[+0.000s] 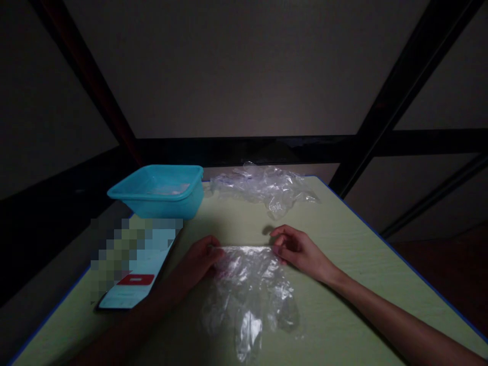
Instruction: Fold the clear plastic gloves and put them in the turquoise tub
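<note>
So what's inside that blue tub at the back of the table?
The turquoise tub seems to hold something pale and flat, perhaps water or plastic film; the dim light leaves it unclear. Its near wall hides the bottom. Crumpled clear plastic lies beside it, outside.

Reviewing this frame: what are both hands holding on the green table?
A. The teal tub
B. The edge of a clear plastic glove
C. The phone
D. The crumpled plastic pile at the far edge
B: the left hand and right hand each pinch the upper edge of the clear plastic glove lying flat on the table.
</note>
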Action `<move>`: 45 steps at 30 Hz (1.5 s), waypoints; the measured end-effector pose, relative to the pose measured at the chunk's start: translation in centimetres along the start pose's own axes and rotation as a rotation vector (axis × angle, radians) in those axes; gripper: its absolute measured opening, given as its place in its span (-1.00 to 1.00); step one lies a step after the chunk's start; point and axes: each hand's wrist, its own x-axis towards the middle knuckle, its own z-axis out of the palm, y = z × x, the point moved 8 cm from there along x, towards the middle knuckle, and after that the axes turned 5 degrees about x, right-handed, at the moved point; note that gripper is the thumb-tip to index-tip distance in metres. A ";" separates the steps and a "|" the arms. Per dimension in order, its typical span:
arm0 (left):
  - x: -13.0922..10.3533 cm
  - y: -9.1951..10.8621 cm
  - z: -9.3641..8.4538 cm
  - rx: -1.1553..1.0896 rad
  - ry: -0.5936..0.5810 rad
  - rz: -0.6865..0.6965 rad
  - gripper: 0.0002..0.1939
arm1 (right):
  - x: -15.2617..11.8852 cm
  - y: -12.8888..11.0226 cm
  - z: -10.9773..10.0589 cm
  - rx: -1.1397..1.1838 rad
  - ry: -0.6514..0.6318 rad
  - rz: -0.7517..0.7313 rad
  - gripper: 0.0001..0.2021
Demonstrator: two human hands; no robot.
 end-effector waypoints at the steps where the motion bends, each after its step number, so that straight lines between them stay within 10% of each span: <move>1: 0.0 0.2 0.0 0.045 0.019 0.024 -0.77 | 0.1 0.2 0.0 -0.016 -0.008 -0.008 -0.79; 16: -0.2 1.9 -0.3 0.229 0.073 0.240 -0.81 | 0.4 0.5 -1.1 -0.159 -0.030 0.037 -0.88; 21: -1.0 0.9 1.7 0.154 -0.071 0.205 -0.70 | 1.5 -2.0 -1.5 -0.691 -0.060 -0.123 -0.92; 31: -5.8 0.9 5.4 0.353 -0.400 0.483 -0.45 | 6.7 -5.6 8.7 -1.217 -0.453 -0.518 -0.77; 38: -4.7 3.6 2.2 0.660 -0.002 0.842 -0.82 | 1.9 -5.9 9.1 -1.378 -0.557 -0.716 -0.82; 45: -5.7 4.4 3.4 0.874 -0.133 1.044 -0.76 | -4.2 -5.2 8.4 -1.116 -0.566 -0.848 -0.69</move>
